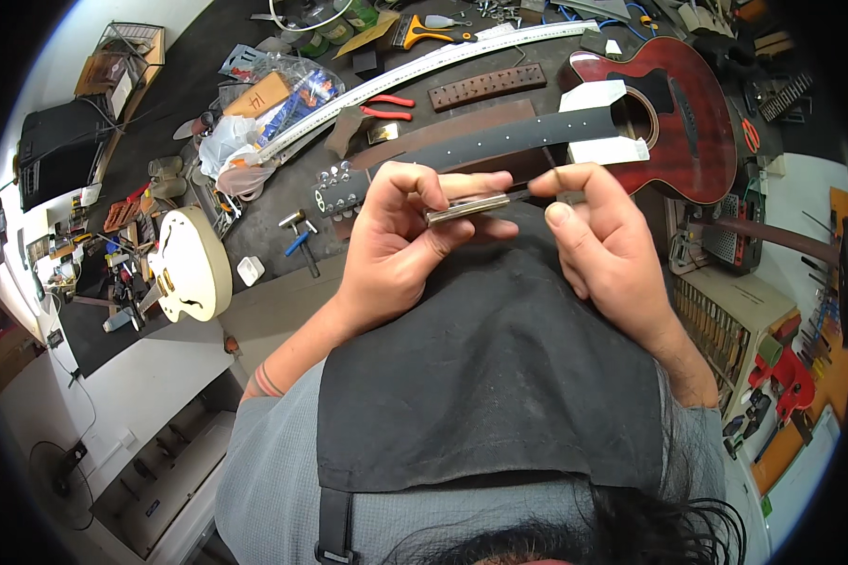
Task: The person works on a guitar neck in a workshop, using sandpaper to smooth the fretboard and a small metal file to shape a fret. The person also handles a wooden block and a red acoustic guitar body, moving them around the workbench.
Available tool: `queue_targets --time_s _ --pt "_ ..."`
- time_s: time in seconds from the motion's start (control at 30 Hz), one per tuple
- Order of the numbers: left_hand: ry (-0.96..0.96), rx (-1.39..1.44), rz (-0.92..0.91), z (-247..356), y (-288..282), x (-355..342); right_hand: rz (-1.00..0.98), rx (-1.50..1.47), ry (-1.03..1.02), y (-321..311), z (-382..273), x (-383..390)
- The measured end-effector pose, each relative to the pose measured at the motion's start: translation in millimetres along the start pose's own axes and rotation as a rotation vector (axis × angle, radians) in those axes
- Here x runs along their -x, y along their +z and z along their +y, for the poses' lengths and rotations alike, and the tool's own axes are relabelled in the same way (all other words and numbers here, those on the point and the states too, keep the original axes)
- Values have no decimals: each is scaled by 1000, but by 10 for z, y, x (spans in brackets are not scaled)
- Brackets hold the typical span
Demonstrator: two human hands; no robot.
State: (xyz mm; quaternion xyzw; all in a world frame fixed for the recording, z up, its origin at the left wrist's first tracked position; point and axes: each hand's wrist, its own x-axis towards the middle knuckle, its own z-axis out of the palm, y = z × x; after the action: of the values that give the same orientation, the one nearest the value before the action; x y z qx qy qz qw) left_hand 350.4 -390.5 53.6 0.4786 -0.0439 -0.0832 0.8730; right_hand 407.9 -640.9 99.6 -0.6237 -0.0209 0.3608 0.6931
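Note:
My left hand (398, 231) is closed around a slim metal tool of stacked thin leaves (466, 208), which looks like a feeler gauge set. The tool is held level above my black apron, between thumb and fingers. My right hand (601, 231) is close by on the right, its fingers curled and index finger bent towards the tool's end; what sits in its fingertips is too small and blurred to name. Beyond both hands a red acoustic guitar (664, 174) lies across the bench, its dark fretboard (509, 137) running left to the headstock (341, 193). White sheets (594, 97) flank its soundhole.
A long white ruler (386, 80), red-handled pliers (386, 106) and a drilled wooden block (487, 87) lie beyond the neck. Hammers (298, 231) rest left of the headstock. A cream guitar body (193, 264) stands farther left. Shelves with tools (716, 315) are at right.

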Motion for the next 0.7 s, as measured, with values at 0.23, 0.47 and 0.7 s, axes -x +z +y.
queue_targets --time_s 0.23,0.47,0.7 --pt "310 -693 -130 58 -97 -46 -132 -61 117 78 -43 -99" --pt "410 -907 -149 114 -92 -58 -107 -96 113 130 -40 -177" --pt "469 -860 -84 59 -15 -79 -91 -70 84 204 -36 -210"
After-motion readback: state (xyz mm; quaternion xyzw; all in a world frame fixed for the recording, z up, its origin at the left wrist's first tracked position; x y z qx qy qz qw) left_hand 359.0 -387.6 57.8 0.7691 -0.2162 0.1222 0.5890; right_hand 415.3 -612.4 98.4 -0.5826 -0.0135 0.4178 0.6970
